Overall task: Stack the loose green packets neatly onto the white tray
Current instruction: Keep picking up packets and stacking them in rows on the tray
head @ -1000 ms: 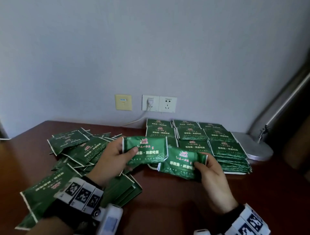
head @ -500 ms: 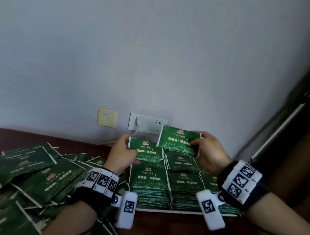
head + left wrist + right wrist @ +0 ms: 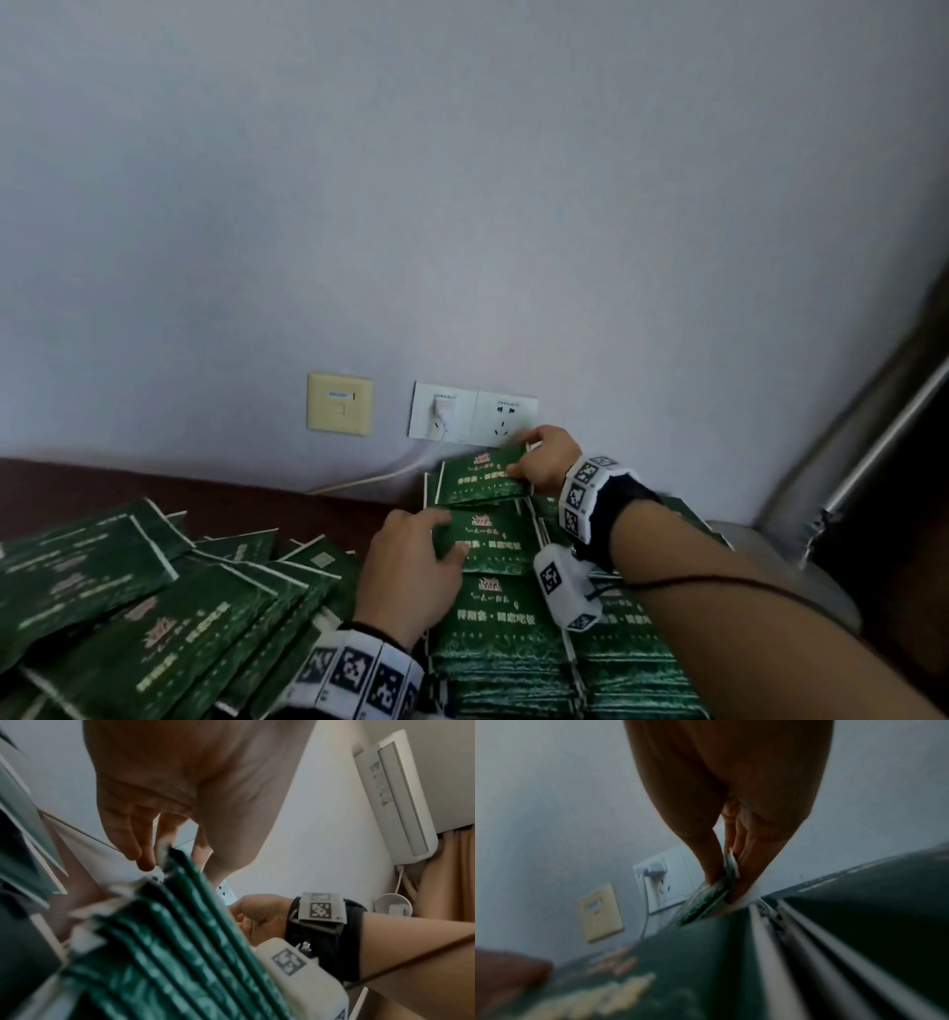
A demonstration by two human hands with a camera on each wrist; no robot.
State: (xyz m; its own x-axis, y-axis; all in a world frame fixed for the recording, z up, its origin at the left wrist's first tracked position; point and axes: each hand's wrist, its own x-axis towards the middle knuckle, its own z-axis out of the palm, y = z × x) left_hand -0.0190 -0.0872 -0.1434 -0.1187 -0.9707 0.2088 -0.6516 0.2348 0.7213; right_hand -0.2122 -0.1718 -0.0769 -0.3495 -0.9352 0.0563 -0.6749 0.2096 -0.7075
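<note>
Brown desk [image 3: 77, 478], pale wall [image 3: 462, 205]. Right hand [image 3: 544, 462] pinches a green packet [image 3: 482, 475], tilted, at the back of the stacks [image 3: 503, 663]; left hand [image 3: 411, 570] pinches another packet [image 3: 488, 539] mid-row. Risk: released askew, either slides and skews its pile.

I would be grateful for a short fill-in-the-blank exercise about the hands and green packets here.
The right hand pinches one packet by its ____ end.
The left hand grips a second packet by its ____ end.
The loose pile lies to the ____ of the neat stacks.
Only ____ of the two wall sockets holds a plug.
Missing words: right, left, left, one.
</note>
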